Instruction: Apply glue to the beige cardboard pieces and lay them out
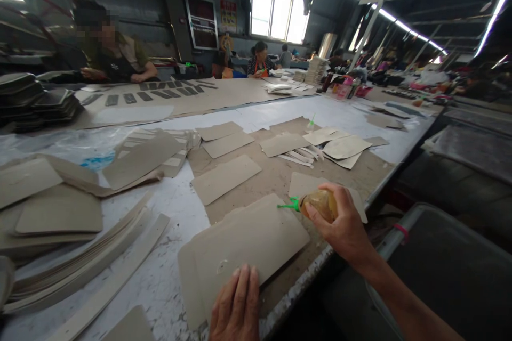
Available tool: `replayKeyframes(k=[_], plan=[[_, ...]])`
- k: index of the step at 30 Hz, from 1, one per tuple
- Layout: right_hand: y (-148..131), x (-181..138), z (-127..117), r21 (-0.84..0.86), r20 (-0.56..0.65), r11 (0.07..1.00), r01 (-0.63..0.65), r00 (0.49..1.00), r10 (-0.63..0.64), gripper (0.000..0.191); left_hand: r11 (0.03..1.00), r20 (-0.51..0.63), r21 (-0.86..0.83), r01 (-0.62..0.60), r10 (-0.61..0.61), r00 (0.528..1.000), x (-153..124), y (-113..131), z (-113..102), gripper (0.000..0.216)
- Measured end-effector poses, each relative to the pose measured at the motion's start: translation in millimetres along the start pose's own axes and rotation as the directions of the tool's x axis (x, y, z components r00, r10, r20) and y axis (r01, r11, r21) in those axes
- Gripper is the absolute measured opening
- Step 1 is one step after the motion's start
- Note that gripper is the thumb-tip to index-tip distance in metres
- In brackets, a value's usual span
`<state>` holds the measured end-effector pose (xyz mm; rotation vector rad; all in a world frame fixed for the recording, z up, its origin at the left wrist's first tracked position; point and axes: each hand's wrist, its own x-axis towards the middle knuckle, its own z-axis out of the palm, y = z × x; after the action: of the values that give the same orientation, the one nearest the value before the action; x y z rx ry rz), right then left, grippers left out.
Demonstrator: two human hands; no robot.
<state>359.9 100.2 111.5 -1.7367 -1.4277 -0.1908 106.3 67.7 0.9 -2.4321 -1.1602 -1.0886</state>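
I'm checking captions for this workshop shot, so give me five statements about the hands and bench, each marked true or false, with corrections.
1. The right hand holds an amber bottle with a green nozzle. True.
2. The left hand is raised clear of everything. False: the left hand lies palm down, its fingertips on a large beige panel.
3. The green nozzle points toward the person's left. True.
4. The curved stack of long strips lies to the right of the large beige panel. False: it lies to the left.
5. A pink bottle stands farther from the person than the amber bottle. True.
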Motion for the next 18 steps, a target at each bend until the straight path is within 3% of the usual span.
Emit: replayKeyframes(k=[6, 14, 18], plan=[[2.5, -2.6, 0.7, 0.017, -0.025, 1.0, -0.006, 1.0, 0.007, 0.035, 0.979, 0.03, 0.176, -0.102, 0.098, 0.995, 14.6, -5.6, 0.2, 0.032], [5.7, -8.9, 6.7, 0.061, -0.061, 0.993, -0.099, 0.993, 0.103, 0.036, 0.935, 0.065, 0.249, -0.253, 0.244, 0.968, 22.9, -14.7, -1.0, 0.026], [6.7, -9.3, 3.8, 0.173, -0.066, 0.957, -0.231, 0.967, 0.245, 0.041, 0.923, 0.05, 0.233, -0.306, 0.303, 0.952, 22.3, -18.9, 3.6, 0.026]])
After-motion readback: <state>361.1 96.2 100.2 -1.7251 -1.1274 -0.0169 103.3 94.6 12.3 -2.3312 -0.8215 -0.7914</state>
